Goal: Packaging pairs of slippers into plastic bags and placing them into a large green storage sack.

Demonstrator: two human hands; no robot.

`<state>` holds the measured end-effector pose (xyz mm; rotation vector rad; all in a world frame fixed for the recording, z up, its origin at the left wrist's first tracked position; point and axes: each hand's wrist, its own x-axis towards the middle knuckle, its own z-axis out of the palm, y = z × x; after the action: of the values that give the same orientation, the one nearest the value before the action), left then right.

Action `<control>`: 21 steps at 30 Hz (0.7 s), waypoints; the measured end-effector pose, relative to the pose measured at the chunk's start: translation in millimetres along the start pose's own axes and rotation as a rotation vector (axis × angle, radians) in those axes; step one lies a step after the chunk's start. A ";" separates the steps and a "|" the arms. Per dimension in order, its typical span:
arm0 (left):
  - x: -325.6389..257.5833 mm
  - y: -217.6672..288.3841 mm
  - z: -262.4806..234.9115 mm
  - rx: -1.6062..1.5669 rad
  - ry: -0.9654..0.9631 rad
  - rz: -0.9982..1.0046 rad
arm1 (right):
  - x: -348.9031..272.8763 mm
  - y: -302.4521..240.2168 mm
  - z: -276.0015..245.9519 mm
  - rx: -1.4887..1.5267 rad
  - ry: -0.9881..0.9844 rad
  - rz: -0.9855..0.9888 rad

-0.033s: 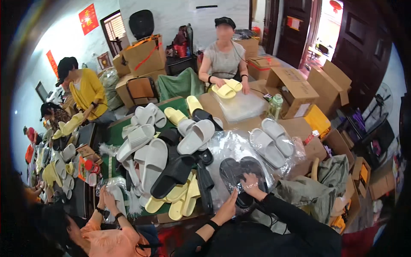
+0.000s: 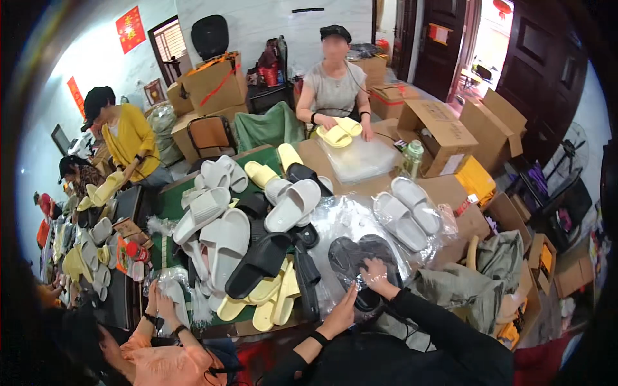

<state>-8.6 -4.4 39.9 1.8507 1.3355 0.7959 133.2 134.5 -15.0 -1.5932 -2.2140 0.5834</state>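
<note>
A pair of black slippers (image 2: 347,252) lies side by side in a clear plastic bag (image 2: 328,222) on the table in front of me. My right hand (image 2: 378,278) rests on the slippers, fingers spread over the plastic. At the near left side of the pair, the fingers of my left hand (image 2: 340,314) are pressed together at the bag's edge. Beyond and to the right sits a bagged pair of grey slippers (image 2: 408,213). Close on the left is a heap of loose slippers, among them a black slipper (image 2: 259,264) and a yellow slipper (image 2: 283,299).
Across the table a person holds yellow slippers (image 2: 339,132) above a stack of clear bags (image 2: 357,161). A green bottle (image 2: 412,157) stands near an open carton (image 2: 438,132). Grey sacking (image 2: 457,289) lies right of my arm. At left, a person in orange (image 2: 164,354) handles a bagged slipper.
</note>
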 end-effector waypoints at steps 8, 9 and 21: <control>16.3 45.8 -8.2 -0.031 -0.018 0.151 | 43.1 -31.5 -10.0 -0.204 0.062 -0.120; 19.0 53.6 -11.2 -0.141 -0.027 0.052 | 47.6 -37.4 -13.5 -0.198 0.024 -0.175; 40.7 101.6 -103.5 -0.747 0.314 -0.267 | 2.9 -71.5 -171.4 0.072 -0.318 -0.646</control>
<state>-27.9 32.4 184.7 0.9733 1.1998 1.2594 161.3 138.5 168.6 -0.7002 -2.7021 0.7346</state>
